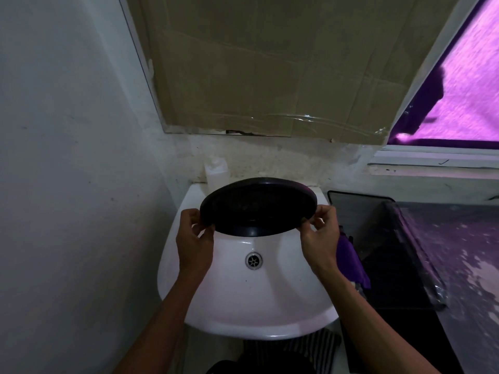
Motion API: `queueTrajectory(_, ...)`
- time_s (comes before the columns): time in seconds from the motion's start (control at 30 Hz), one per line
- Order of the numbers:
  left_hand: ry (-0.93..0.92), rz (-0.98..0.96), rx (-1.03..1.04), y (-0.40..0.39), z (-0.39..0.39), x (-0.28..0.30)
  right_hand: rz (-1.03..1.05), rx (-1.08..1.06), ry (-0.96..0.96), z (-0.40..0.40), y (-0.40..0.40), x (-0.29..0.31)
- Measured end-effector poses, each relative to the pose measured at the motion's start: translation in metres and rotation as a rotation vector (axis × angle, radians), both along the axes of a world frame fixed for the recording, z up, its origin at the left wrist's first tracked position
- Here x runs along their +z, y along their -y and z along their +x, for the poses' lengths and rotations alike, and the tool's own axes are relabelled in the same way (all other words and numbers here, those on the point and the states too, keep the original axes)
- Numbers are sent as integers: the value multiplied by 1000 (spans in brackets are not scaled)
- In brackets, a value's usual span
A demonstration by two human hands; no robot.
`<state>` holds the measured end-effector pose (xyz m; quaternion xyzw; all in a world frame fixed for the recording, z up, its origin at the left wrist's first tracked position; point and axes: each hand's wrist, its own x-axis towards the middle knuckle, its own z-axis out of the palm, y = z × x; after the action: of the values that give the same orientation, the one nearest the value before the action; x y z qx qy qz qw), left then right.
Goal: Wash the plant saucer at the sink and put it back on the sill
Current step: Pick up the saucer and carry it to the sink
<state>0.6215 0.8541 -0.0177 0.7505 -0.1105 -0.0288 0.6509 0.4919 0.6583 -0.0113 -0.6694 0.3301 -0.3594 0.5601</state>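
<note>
At the frame's centre, the left hand (195,233) and right hand (320,230) each pinch an edge of the dark round saucer (258,207), held tilted above the white sink (243,300) and its drain (253,260)

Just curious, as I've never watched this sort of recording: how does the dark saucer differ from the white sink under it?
The saucer is black and matte; the sink is white and glossy. The saucer is smaller and shallow, the sink wider and deeper, with a metal drain. The saucer is held tilted above the basin, gripped at its rim by the left hand and right hand; the sink is fixed against the wall. Both have rounded outlines.
</note>
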Motion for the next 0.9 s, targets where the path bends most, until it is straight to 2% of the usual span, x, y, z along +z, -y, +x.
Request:
queueTrajectory(0.2,-166,-3,141,-19,4,-25,-35,131,-154,13,-12,-16)
queueTrajectory(0.37,-264,104,271,-46,0,-48,-75,289,-299,25,-31,-37)
queueTrajectory(0.5,-308,310,234,-66,-6,-60,-38,376,-440,28,-41,-60)
queueTrajectory(0.67,-240,474,146,-73,-16,-72,-49,440,-564,24,-44,-88)
queueTrajectory(0.77,-273,533,75,-71,-21,-83,94,432,-634,18,-39,-106)
queueTrajectory(0.9,-341,617,-79,-56,-19,-98,361,318,-720,6,-27,-132)
